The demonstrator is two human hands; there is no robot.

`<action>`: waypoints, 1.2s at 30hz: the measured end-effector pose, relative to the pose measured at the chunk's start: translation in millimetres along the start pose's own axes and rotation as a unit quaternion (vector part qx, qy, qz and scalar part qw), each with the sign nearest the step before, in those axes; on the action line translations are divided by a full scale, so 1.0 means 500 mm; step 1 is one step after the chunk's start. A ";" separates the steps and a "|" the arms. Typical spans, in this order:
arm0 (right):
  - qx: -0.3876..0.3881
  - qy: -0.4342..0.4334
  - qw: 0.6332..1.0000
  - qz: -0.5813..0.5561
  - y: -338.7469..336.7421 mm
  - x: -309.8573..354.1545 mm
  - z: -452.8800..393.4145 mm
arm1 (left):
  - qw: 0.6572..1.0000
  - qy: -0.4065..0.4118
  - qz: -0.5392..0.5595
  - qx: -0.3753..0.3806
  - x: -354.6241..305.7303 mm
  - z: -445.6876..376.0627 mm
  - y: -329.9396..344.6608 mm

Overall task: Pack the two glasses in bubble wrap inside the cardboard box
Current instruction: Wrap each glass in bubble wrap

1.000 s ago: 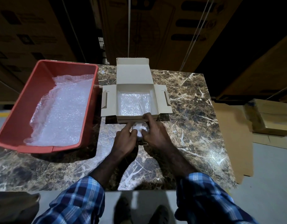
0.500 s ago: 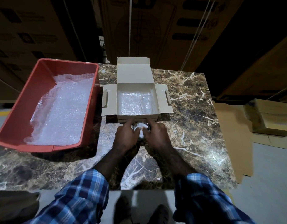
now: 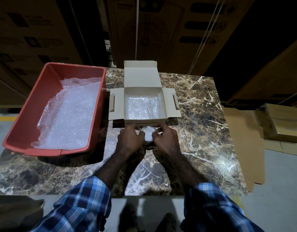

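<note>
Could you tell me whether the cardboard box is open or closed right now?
Open: the cardboard box has its lid and side flaps spread, showing bubble wrap inside.

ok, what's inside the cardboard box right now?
The cardboard box holds bubble wrap across its floor. Whether a glass lies in it can't be told. Both hands grip a glass just outside its near wall.

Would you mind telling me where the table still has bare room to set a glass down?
Bare marble table lies right of the cardboard box, out to the edge, and along the near edge beneath the red tray. The tray-to-box gap is narrow; both hands crowd the box front.
</note>
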State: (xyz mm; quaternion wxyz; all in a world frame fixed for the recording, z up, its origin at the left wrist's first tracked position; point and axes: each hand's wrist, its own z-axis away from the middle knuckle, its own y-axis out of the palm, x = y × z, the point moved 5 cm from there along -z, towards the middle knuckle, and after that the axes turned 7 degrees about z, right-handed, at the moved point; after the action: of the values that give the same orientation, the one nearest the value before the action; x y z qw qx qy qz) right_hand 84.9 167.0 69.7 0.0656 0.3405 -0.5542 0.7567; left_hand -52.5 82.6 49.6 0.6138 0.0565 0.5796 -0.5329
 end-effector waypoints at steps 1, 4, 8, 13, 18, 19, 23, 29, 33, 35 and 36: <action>-0.008 0.006 1.000 0.002 0.002 -0.003 0.000 | 1.000 -0.003 0.011 0.004 0.003 0.002 0.001; -0.025 0.025 0.999 -0.015 0.010 -0.004 -0.002 | 0.999 0.005 0.053 0.009 0.000 0.009 0.003; -0.032 0.012 0.999 -0.014 0.010 0.005 0.000 | 0.997 -0.003 0.081 0.006 0.006 0.017 0.006; -0.027 0.006 0.999 -0.039 0.002 -0.005 0.004 | 0.996 -0.003 0.087 -0.003 0.004 0.038 0.010; -0.050 -0.026 0.998 -0.041 -0.020 -0.015 0.023 | 0.997 0.015 0.073 -0.023 -0.016 0.075 -0.015; -0.058 -0.041 0.997 -0.038 -0.028 -0.009 0.027 | 0.997 0.026 0.064 -0.025 -0.024 0.085 -0.023; -0.073 -0.135 0.988 -0.016 -0.060 0.053 0.031 | 0.992 0.108 0.033 -0.064 -0.068 0.128 -0.087; -0.072 -0.267 0.961 -0.009 -0.062 0.202 0.034 | 0.976 0.152 0.002 -0.158 -0.066 0.157 -0.228; -0.047 -0.340 0.939 -0.001 -0.013 0.309 0.049 | 0.970 0.135 -0.029 -0.201 -0.003 0.132 -0.347; -0.013 -0.367 0.930 0.014 0.027 0.364 0.058 | 0.970 0.119 -0.076 -0.196 0.043 0.099 -0.407; 0.009 -0.378 0.926 0.026 0.053 0.390 0.059 | 0.973 0.103 -0.109 -0.177 0.068 0.077 -0.434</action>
State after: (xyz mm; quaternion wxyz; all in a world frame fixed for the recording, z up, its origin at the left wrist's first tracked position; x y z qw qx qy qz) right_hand -62.7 76.6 168.0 -0.1711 0.5871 -0.5398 0.5784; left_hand -191.8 -56.6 154.8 0.4890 -0.0620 0.7279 -0.4766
